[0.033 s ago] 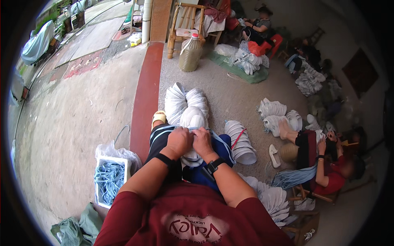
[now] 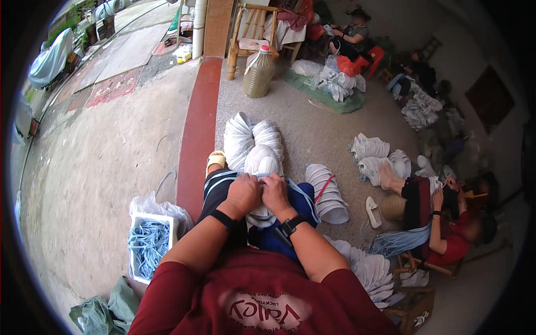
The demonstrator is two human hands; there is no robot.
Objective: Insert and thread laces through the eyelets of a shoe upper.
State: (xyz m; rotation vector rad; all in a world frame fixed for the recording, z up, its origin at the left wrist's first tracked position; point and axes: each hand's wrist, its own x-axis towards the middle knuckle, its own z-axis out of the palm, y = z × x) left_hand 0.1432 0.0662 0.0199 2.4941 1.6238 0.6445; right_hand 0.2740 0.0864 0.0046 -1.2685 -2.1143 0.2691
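My left hand (image 2: 244,193) and my right hand (image 2: 276,194) are close together over my lap, fingers bent and pinched. Between them runs a light blue lace (image 2: 221,176), its ends trailing to both sides across my knees. Just under and beyond the fingers is a white fabric shoe upper (image 2: 262,159), its near part lying below my hands. My fingers cover the exact spot where lace and fabric meet. Two bundles of stacked white uppers (image 2: 239,139) lie past it on the floor. A blue cloth (image 2: 298,204) is spread on my right thigh.
A white foam box (image 2: 134,272) of blue laces stands at my left, by a clear plastic bag. Stacked white uppers (image 2: 326,195) lie at my right. A seated co-worker (image 2: 446,240) handles white pieces there. A large jug (image 2: 259,72) stands ahead beside a bamboo chair (image 2: 251,33).
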